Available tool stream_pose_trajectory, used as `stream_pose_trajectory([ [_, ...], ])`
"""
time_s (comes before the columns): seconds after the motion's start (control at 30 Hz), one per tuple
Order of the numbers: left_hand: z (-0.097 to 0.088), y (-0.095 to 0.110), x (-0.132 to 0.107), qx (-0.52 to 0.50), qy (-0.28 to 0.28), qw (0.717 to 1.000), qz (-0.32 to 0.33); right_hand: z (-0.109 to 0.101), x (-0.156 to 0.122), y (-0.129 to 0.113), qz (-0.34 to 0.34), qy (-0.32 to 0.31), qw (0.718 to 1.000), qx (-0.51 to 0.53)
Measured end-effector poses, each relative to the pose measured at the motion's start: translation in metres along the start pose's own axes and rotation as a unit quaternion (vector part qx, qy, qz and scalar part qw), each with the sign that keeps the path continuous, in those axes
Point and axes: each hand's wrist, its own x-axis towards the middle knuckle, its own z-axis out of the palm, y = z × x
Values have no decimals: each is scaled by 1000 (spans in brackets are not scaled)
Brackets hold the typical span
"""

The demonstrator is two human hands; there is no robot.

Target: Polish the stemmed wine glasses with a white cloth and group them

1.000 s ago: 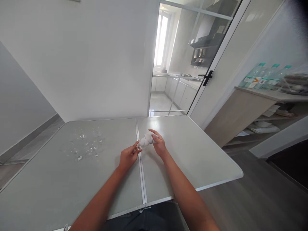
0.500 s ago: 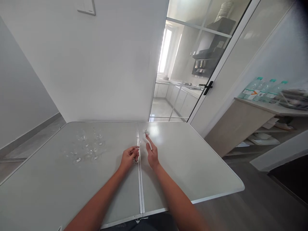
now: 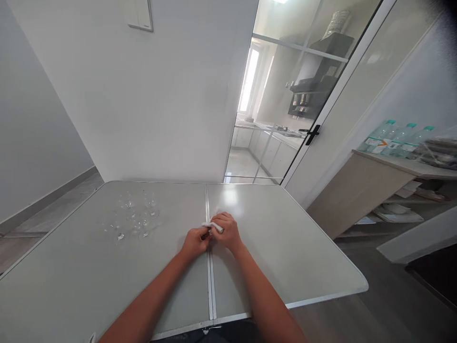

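My left hand [image 3: 195, 242] is closed over the table's middle seam around a small clear glass, mostly hidden by the fingers. My right hand [image 3: 227, 230] meets it from the right, fingers curled round a white cloth [image 3: 216, 226]. The cloth is bunched up and presses against the glass between both hands; its far end pokes out over the left fingertips. On the left half of the table stand several clear glasses [image 3: 134, 216], see-through and hard to outline, well apart from my hands.
The pale table [image 3: 285, 247] has a metal-edged seam across its middle. A white wall [image 3: 160, 119] rises behind it, with a glazed door [image 3: 264, 143] to the right. Several plastic bottles [image 3: 380, 136] stand on a wooden shelf unit [image 3: 364, 186] at right.
My right hand has come down and left with the white cloth, onto the glass in my left hand. The hands were apart before. The view has shifted slightly.
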Motion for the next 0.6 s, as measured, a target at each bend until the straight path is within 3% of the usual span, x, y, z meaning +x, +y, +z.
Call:
stream_pose_trajectory([
  [0.07,-2,2,-1,-13,-4,1000,3,-3,1,4,136,50,974,171],
  [0.13,-3,4,0,-62,11,998,-16,-3,2,5,233,102,903,345],
  [0.23,-3,6,3,-178,30,981,-75,8,5,0,260,112,823,492],
  [0.3,-2,8,5,-248,38,961,-115,18,4,-5,250,120,809,519],
  [0.37,0,9,7,-287,47,946,-139,25,1,-9,223,137,830,493],
  [0.43,1,8,9,-293,68,941,-156,28,-2,-10,156,134,899,387],
  [0.5,-1,6,10,-256,95,947,-168,25,-5,-11,44,64,970,232],
  [0.53,-3,5,10,-217,110,955,-168,23,-5,-11,-18,13,988,152],
  [0.6,-8,4,10,-117,128,973,-152,17,-4,-13,-117,-70,991,18],
])
